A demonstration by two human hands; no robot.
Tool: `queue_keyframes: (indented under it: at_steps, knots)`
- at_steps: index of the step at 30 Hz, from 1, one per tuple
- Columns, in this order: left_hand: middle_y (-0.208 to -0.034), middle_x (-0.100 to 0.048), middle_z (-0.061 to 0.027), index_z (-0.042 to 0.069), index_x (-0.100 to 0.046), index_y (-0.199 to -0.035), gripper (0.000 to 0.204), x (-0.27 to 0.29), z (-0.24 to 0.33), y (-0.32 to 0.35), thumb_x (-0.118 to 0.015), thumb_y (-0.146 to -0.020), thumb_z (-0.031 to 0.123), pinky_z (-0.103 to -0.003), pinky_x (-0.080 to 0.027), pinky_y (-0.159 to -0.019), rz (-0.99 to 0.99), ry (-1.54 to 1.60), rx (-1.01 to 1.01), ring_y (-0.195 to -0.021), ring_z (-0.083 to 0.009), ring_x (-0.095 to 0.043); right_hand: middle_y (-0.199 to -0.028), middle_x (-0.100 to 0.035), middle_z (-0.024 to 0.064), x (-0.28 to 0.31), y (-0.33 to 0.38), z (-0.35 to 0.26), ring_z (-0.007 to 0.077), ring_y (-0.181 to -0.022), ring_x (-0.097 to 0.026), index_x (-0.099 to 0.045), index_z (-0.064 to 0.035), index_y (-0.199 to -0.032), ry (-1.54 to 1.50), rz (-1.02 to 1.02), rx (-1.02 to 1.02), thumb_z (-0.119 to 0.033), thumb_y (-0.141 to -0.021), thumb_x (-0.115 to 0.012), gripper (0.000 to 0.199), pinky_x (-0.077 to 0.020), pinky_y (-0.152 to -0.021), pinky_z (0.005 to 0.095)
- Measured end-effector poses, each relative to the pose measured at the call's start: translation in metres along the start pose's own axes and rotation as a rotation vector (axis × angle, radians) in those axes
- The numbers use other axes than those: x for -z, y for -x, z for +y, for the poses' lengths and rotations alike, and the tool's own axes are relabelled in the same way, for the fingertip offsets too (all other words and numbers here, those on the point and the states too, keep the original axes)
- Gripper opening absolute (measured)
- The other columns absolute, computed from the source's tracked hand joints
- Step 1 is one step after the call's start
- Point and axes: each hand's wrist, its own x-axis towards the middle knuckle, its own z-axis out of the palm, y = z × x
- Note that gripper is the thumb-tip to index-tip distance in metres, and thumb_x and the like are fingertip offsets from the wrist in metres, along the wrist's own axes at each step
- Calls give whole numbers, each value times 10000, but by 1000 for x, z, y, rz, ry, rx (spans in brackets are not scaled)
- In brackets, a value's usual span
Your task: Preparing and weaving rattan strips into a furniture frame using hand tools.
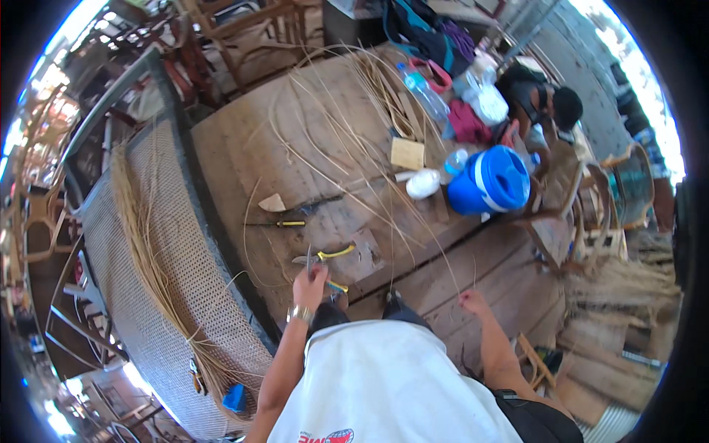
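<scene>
Fingers of my left hand (309, 284) are closed around one thin cane strand (309, 258), which stands up from the fist like a short straight needle. On the left wrist I wear a metal bracelet (300, 314). Just beside this hand, on the wooden platform (244, 148), lie the yellow-handled pliers (330, 255); the hand is very near to them, but I cannot tell if it touches them.

Over on the other side, my right hand (473, 301) is curled into a loose fist above the floor boards. A fine strand seems to rise from it, but the picture is too small, so I cannot tell if the fingers really pinch it.

Farther out on the platform I see a yellow-handled screwdriver (281, 223), a small wooden wedge (272, 203) and many long cane strips (347, 96) spread in curves. Near the far edge stand a white roll (423, 184), a blue water jug (491, 179) and a plastic bottle (425, 92).

At my left side stands a chair frame with a woven cane panel (159, 244), and a bundle of loose fibres (144, 244) hangs over it. Behind the jug, another person (543, 103) sits bent over.
</scene>
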Motion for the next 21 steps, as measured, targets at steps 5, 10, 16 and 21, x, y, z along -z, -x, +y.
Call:
queue_keyframes:
  at_steps: [5, 10, 16, 21]
  knots:
    - [-757, -707, -71, -2, -679, -937, 248, 6, -53, 116, -642, -906, 241, -283, -508, -665, 201, 67, 152, -707, -131, -667, -780, -703, 99, -6, -50, -47, 195, -707, -671, -702, -59, -900, 55, 1, 256, -139, -831, -639, 124, -529, -652, 339]
    - [-770, -701, -50, 21, -681, -934, 239, -23, -84, 208, -649, -906, 256, -243, -428, -535, 478, 232, 284, -624, -78, -580, -814, -698, 123, 1, -92, -116, 249, -773, -681, -694, -61, -895, 72, 126, 508, -181, -809, -643, 156, -530, -732, 362]
    - [-769, -699, -72, 6, -693, -943, 256, -89, -88, 303, -649, -897, 254, -284, -492, -638, 656, 264, 435, -710, -121, -652, -849, -699, 117, 2, -88, -130, 218, -787, -671, -692, -39, -892, 139, 73, 725, -139, -829, -620, 138, -517, -726, 326]
    - [-780, -706, -68, -11, -683, -962, 291, -138, -102, 354, -644, -892, 269, -269, -504, -664, 848, 491, 470, -709, -126, -657, -936, -683, 108, 14, -129, -120, 212, -890, -639, -684, -19, -980, -176, -86, 562, -182, -855, -645, 210, -494, -813, 340]
